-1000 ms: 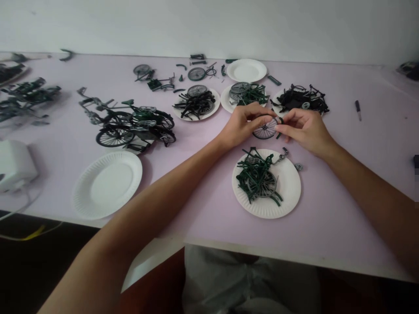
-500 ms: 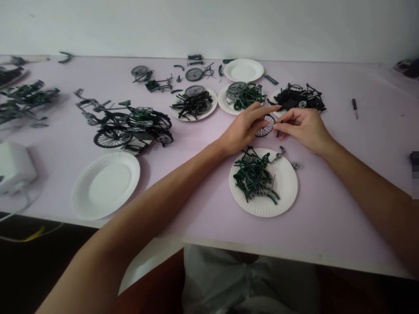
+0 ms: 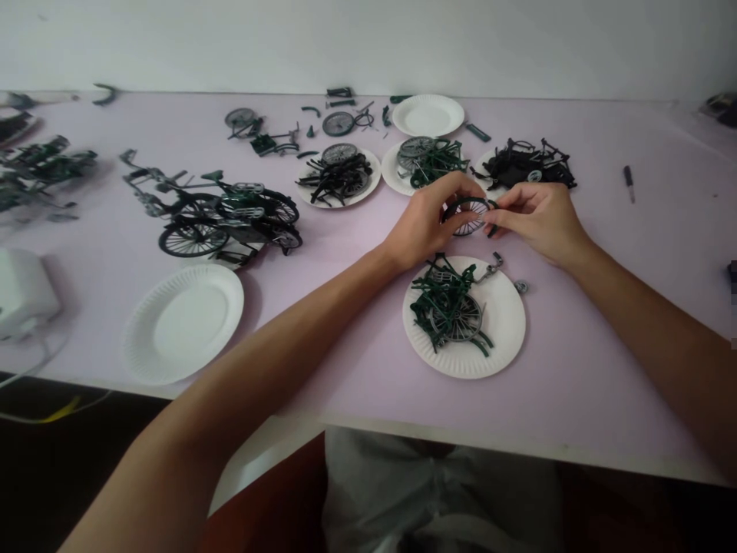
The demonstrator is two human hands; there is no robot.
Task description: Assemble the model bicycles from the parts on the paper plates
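Observation:
Both of my hands are over the table behind the nearest paper plate, working on a small toy bicycle wheel (image 3: 469,218) with thin spokes. A black tyre (image 3: 470,200) curves along the wheel's upper rim. My left hand (image 3: 441,207) grips the wheel from the left, thumb below and fingers bent over the top. My right hand (image 3: 533,219) pinches the tyre at the wheel's right edge, where a short dark part shows below the fingertips. Whether the tyre sits fully round the rim I cannot tell. Just in front, the paper plate (image 3: 504,349) bears green bicycle parts (image 3: 441,299) and a spoked wheel.
Assembled toy bicycles (image 3: 230,211) stand to the left, behind a white paper plate (image 3: 135,349). Farther back are plates of black parts (image 3: 339,180) and green parts (image 3: 441,161), plus a black heap (image 3: 527,169). A small screwdriver (image 3: 629,184) lies right; a white box (image 3: 26,292) sits far left.
My left fingers have curled down around the wheel, and the wheel appears raised and tilted. The black tyre now follows its upper rim. The right hand stays pinched beside it.

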